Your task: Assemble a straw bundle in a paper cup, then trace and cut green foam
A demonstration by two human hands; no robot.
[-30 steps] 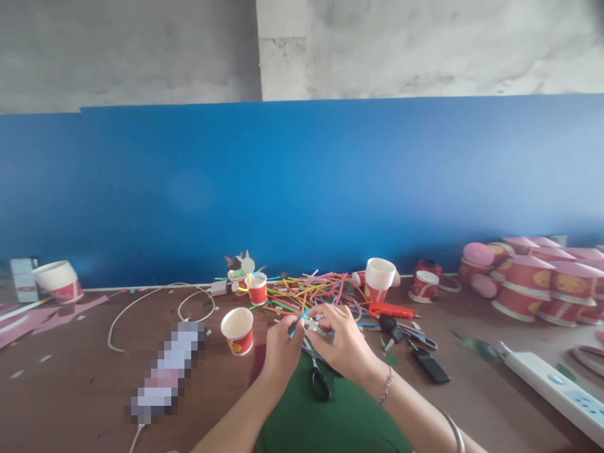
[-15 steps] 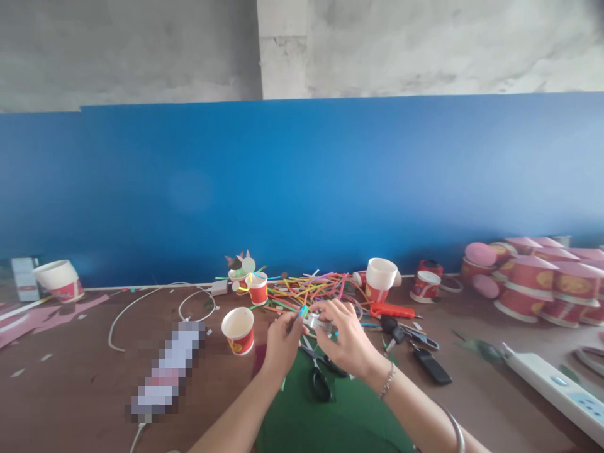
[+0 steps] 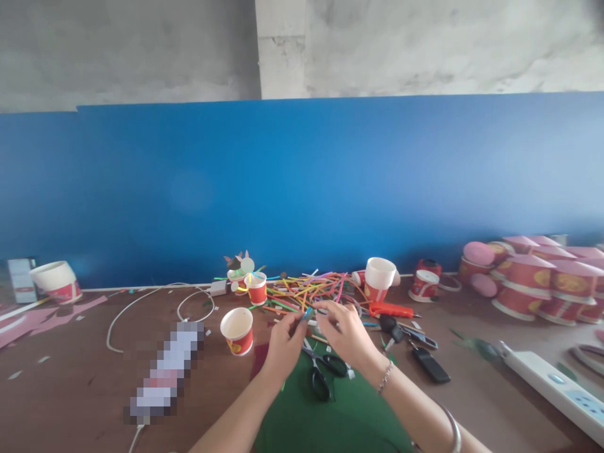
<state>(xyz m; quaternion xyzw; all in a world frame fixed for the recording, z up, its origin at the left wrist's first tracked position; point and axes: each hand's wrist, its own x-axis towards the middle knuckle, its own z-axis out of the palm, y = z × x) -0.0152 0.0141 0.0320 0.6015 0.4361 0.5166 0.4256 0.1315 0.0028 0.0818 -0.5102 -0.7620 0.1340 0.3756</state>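
Note:
A small blue-green piece (image 3: pixel 308 313), too small to name, is pinched between the thumb and fingers of my left hand (image 3: pixel 287 340). Just right of it, my right hand (image 3: pixel 346 330) has its fingers apart, the fingertips close to the piece; whether they touch it is unclear. Below both hands, black-handled scissors (image 3: pixel 321 372) lie spread on a dark green sheet (image 3: pixel 330 415). A tangle of coloured strips (image 3: pixel 311 288) lies beyond my hands. A red and white paper cup (image 3: pixel 237 331) stands left of my left hand.
Decorated cups (image 3: pixel 256 289) stand behind the strips. At right are a stacked white-topped cup (image 3: pixel 379 280), an orange-handled tool (image 3: pixel 391 309), keys (image 3: pixel 391 327), a power strip (image 3: pixel 552 384) and piled pink-topped cups (image 3: pixel 528 277). A blurred-out device (image 3: pixel 167 371) with a cable lies left.
My right hand's fingers have shifted slightly toward the small piece, which has tilted in my left hand. The clear round object seen by my right fingers before no longer shows.

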